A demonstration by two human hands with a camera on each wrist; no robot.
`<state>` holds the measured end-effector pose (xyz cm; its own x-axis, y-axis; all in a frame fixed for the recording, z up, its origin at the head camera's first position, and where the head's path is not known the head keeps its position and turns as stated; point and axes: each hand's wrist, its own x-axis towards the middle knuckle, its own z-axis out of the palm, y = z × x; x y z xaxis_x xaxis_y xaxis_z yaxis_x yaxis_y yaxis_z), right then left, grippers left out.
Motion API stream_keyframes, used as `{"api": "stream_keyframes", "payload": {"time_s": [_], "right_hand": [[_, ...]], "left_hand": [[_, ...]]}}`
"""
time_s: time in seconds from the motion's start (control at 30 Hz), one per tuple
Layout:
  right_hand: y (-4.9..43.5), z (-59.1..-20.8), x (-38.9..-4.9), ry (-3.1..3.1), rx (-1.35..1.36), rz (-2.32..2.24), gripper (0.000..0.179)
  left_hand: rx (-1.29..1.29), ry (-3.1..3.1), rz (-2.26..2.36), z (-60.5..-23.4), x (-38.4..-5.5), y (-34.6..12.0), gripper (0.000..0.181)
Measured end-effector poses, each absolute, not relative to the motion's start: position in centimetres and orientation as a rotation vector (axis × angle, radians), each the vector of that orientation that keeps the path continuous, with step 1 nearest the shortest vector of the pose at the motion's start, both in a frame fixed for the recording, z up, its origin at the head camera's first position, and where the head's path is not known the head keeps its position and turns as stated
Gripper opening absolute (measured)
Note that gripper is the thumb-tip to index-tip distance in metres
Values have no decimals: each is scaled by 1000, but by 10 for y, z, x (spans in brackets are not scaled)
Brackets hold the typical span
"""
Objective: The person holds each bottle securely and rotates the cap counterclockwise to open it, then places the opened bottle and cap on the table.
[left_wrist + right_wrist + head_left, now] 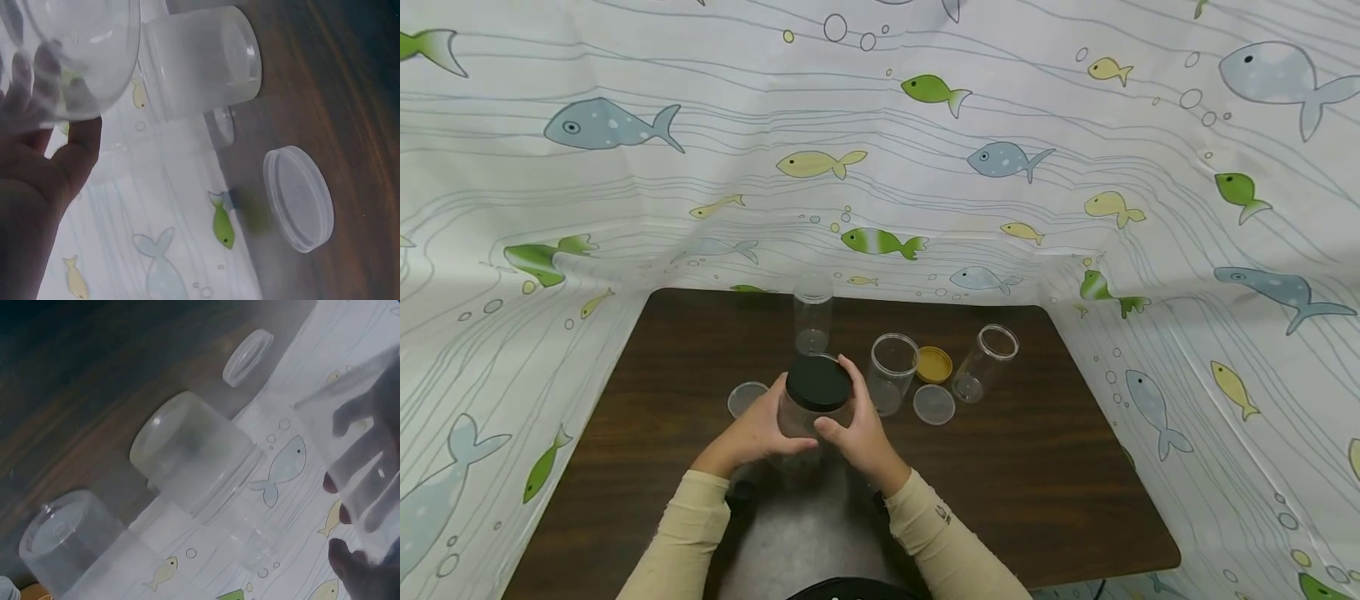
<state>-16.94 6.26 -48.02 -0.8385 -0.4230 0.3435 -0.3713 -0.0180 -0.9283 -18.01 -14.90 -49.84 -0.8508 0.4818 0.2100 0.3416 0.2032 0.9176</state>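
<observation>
Both hands hold one clear jar with a black lid (818, 383), raised in front of the body. My left hand (769, 427) grips its left side, fingers wrapped round the wall. On the opposite side my right hand (867, 429) grips it with curled fingers and thumb. Through the clear wall of the held jar (94, 56), the left fingers show in the left wrist view. Another clear jar (194, 456) stands just beyond, mostly hidden by the held one in the head view. A clear lid (747, 398) lies beside the left hand.
Farther back stands a tall clear jar (812, 321). To the right are two open clear jars, one nearer (889, 385) and one farther right (987, 367). A gold lid (934, 365) and a clear lid (934, 405) lie between them on the brown table (1037, 483).
</observation>
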Motion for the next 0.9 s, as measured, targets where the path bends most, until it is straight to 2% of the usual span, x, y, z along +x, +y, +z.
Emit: {"api": "stream_keyframes", "payload": {"time_s": [0.1,0.23,0.53,0.7,0.9], "right_hand": [[66,-478,-174,2073,-867,-2072,106],[73,-473,-181,1839,-1009,-2096,106],[82,-462,-198,1347,-1304,-1892,105],[83,-466,-202,1342,-1304,-1868,115],[84,-476,-204,1327,-1198,-1939,116]], "left_hand": [[886,2265,1722,-497,-179,-147,103],[956,2127,1714,-493,-175,-147,105],[1165,1609,1724,-487,-173,-145,93],[1107,1630,1743,-489,-174,-146,95],[1078,1774,1760,-493,-178,-151,103]]}}
